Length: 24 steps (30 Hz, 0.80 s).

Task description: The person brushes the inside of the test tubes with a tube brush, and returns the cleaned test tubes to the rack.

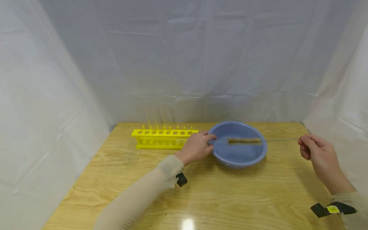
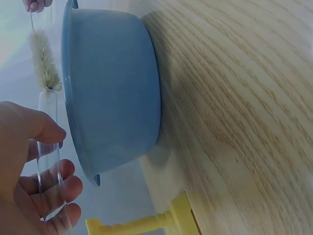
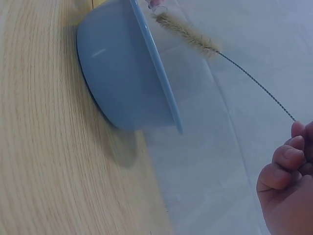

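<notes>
My left hand holds a clear glass test tube, its thumb and fingers curled round the glass. The tube lies roughly level over the left side of a blue basin. With its fingertips my right hand pinches the thin twisted-wire handle of a test tube brush. The brush's tan bristles stretch across above the basin, their tip at the tube's mouth in the left wrist view; most of the bristles are outside the glass. What lies in the basin cannot be made out.
A yellow test tube rack stands left of the basin, with several clear tubes upright in its left part. Everything stands on a wooden table. White sheeting hangs behind and at both sides.
</notes>
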### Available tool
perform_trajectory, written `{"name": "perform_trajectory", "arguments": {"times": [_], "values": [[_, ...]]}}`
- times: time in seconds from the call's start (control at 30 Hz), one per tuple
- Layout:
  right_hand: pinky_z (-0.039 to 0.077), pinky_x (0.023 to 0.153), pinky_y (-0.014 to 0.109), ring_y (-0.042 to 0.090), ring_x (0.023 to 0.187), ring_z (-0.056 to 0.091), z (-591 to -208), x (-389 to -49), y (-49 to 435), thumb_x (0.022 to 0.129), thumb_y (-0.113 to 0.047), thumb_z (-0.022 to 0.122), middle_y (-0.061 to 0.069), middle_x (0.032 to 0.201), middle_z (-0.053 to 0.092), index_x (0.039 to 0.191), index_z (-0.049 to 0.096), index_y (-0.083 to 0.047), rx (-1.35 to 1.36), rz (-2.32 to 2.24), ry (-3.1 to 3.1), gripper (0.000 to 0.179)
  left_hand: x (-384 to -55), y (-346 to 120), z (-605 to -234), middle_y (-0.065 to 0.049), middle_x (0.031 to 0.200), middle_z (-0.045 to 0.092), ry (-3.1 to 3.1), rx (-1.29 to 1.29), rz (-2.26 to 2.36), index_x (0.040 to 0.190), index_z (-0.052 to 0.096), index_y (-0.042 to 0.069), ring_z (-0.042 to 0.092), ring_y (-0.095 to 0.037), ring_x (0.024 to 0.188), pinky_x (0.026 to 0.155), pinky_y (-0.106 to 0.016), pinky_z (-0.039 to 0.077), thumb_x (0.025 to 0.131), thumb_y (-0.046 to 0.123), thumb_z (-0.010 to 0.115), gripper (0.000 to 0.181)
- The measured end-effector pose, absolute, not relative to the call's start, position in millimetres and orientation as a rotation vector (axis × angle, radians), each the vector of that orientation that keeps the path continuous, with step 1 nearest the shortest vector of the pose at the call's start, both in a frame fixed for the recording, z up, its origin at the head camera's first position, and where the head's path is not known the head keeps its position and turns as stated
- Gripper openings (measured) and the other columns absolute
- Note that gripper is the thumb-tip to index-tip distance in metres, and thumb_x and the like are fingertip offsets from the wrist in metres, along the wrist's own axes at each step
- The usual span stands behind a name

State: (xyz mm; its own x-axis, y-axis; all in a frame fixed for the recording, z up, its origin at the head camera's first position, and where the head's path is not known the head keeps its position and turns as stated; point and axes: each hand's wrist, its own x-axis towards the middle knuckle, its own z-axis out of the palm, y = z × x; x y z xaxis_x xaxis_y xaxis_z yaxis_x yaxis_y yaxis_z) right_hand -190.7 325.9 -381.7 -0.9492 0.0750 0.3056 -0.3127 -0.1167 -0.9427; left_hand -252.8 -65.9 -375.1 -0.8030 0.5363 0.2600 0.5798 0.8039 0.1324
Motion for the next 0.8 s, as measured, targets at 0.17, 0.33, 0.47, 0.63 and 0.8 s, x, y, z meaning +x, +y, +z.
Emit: {"name": "perform_trajectory", "arguments": {"times": [0.17,0.33,0.47,0.63,0.8], "values": [[0.034,0.049,0.029,0.013,0.057,0.046,-381.3,-188.9,327.9,0.104,-0.012,0.055,0.000,0.074,0.061,0.089,0.066,-0.001,0.263,2.182,-1.871,0.022,-253.3,-67.5,-377.0,-0.004,0.115,0.067,-2.787,-0.869,-0.310,0.126,0.069,0.018,0.065,-0.017,0.086,0.075,-0.031,0.054,0.094,0.024,0.063,0.033],[0.036,0.048,0.028,0.013,0.056,0.047,-384.1,-190.3,327.4,0.104,-0.010,0.054,0.001,0.076,0.062,0.089,0.066,0.000,0.304,2.258,-1.806,0.022,-252.3,-67.3,-376.5,-0.004,0.115,0.067,-2.784,-0.881,-0.320,0.125,0.069,0.018,0.064,-0.016,0.084,0.074,-0.031,0.054,0.094,0.023,0.064,0.032],[0.033,0.049,0.031,0.013,0.057,0.046,-385.3,-191.3,326.8,0.104,-0.010,0.053,0.001,0.076,0.061,0.089,0.066,-0.001,0.331,2.257,-1.814,0.022,-251.9,-66.2,-375.7,-0.004,0.116,0.068,-2.777,-0.899,-0.333,0.125,0.069,0.018,0.066,-0.016,0.088,0.077,-0.032,0.055,0.093,0.022,0.065,0.033],[0.032,0.050,0.032,0.014,0.057,0.045,-385.8,-191.2,327.6,0.104,-0.011,0.052,0.001,0.077,0.061,0.091,0.065,0.000,0.342,2.245,-1.852,0.022,-251.8,-66.3,-375.4,-0.005,0.119,0.067,-2.772,-0.901,-0.404,0.128,0.067,0.016,0.066,-0.017,0.094,0.081,-0.032,0.055,0.094,0.022,0.065,0.035],[0.032,0.051,0.032,0.014,0.058,0.046,-386.3,-191.7,328.4,0.105,-0.011,0.052,0.000,0.078,0.062,0.093,0.064,0.001,0.362,2.237,-1.884,0.021,-251.5,-68.6,-377.0,-0.006,0.118,0.066,-2.759,-0.922,-0.481,0.133,0.065,0.013,0.065,-0.016,0.095,0.081,-0.029,0.056,0.099,0.023,0.063,0.036]]}}
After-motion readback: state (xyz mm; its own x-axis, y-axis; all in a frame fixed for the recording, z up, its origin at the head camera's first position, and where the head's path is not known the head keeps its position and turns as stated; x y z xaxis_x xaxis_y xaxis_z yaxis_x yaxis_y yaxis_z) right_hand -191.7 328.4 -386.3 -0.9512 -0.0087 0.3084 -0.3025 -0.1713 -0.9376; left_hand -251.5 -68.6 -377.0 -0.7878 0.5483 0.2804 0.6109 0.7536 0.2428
